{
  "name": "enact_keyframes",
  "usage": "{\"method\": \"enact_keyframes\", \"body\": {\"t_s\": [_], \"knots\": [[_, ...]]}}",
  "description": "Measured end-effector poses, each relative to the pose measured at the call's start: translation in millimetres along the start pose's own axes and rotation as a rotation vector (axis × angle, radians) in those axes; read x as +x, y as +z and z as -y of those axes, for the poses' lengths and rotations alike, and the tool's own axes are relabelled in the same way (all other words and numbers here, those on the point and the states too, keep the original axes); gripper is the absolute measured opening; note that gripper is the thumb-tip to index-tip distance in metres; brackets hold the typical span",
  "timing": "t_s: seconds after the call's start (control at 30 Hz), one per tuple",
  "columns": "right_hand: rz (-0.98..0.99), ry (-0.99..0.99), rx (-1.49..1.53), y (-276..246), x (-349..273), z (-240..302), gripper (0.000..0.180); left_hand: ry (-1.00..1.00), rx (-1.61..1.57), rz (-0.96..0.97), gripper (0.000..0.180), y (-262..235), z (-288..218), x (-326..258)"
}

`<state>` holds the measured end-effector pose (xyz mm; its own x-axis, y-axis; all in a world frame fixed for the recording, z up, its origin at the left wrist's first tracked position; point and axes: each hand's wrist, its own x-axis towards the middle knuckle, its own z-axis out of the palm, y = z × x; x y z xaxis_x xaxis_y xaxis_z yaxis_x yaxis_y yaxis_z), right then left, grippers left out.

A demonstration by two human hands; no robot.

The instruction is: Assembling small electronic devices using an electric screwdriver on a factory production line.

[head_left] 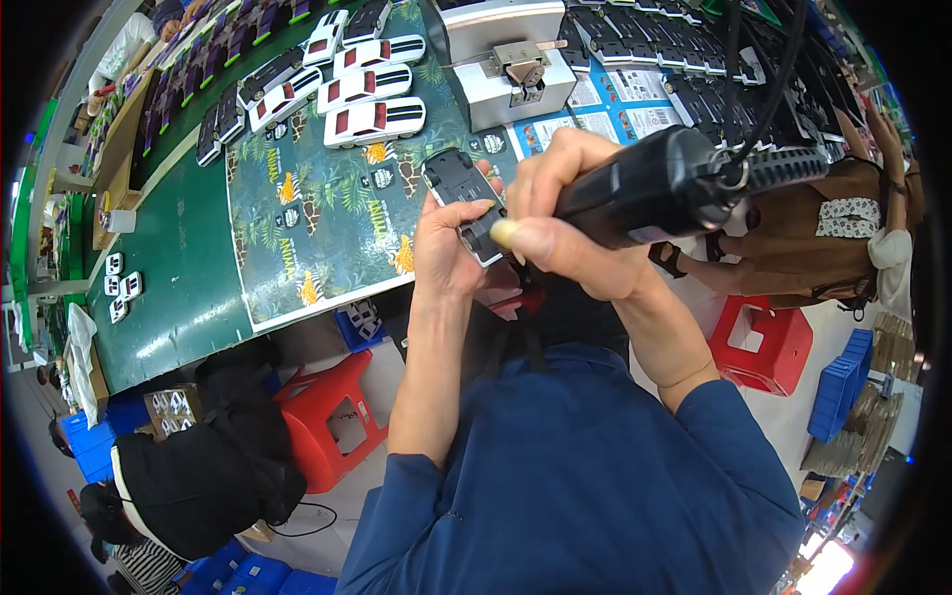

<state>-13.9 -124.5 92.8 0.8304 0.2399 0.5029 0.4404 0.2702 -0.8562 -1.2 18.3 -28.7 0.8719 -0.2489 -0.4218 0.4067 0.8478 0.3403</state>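
Note:
My left hand holds a toy car upside down, with its black underside up and a white body edge showing below. The thumb lies across the underside. Wrapped round a thick black electric screwdriver is my right hand. The screwdriver's tip is hidden behind the right fingers, close to the car, so I cannot tell whether it touches. A cable runs up from its back end. Ahead of my left hand, several white toy cars with dark stripes stand on the patterned sheet.
A metal fixture stands at the table's far side. Rows of black car bases lie to its right. Small white parts lie on the green table. Red stools stand on both sides. A person in black bends at left; another person is at right.

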Motion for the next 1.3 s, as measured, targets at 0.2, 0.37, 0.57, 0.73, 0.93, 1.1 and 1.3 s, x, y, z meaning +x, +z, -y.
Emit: {"method": "enact_keyframes", "body": {"t_s": [0.2,0.37,0.57,0.73,0.93,1.1,1.3], "knots": [[0.038,0.004,0.033,-6,1,-2,0.025,-0.006,-0.036,-0.007,0.053,8,-5,-4],[-0.157,0.067,0.197,4,-6,0,0.021,0.018,0.025,-0.033,0.051,10,-4,-5],[-0.074,0.050,0.046,-2,-7,8,0.026,0.060,0.057,0.012,0.048,22,-8,-11],[-0.099,0.063,0.198,-6,-11,23,0.022,0.035,0.007,0.117,0.036,23,-14,-13],[-0.077,-0.210,0.210,-34,-11,32,0.023,0.105,0.036,0.418,0.055,19,-52,-15],[-0.094,-0.195,0.238,-51,-21,23,0.018,1.183,1.792,0.202,0.078,6,-101,-14],[-0.087,-0.161,0.210,-54,-26,9,0.016,1.103,2.610,0.191,0.080,-46,-190,-39]]}}
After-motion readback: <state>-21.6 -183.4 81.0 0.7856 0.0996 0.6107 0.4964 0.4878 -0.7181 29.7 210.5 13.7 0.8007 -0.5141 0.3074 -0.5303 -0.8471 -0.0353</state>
